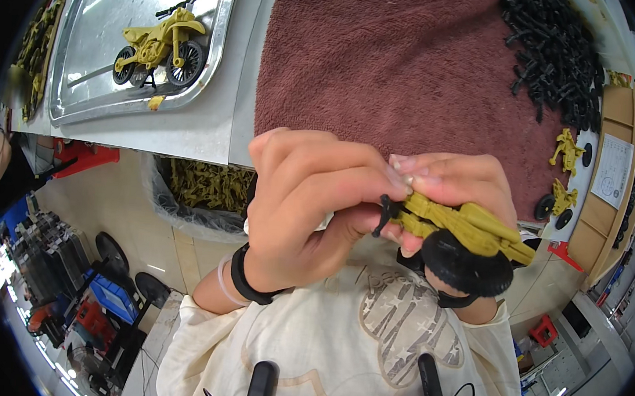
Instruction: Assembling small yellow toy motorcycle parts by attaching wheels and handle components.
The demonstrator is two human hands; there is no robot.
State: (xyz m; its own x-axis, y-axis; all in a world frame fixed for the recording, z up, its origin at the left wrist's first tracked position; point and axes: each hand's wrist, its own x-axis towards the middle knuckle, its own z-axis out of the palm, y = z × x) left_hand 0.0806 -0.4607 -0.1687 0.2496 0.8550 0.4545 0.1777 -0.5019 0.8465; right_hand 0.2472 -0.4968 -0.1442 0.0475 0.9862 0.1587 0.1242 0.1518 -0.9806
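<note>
Both my hands are closed together over the near edge of the towel. My right hand (473,181) grips a yellow toy motorcycle (470,229) with a black wheel (467,266) hanging on its near side. My left hand (311,190) pinches a small black plastic part (385,216) against the other end of the motorcycle. The fingertips of both hands meet there and hide where the part joins the body. A complete toy motorcycle (151,45) with black handlebars and wheels stands on a metal tray (89,101) at the far left.
A maroon towel (386,63) covers the table. Many black plastic parts (556,53) are heaped at the far right, near two yellow part-built toys (567,151) and a cardboard box (592,224). Below the table's left edge sits a lined bin (166,206) of yellow pieces.
</note>
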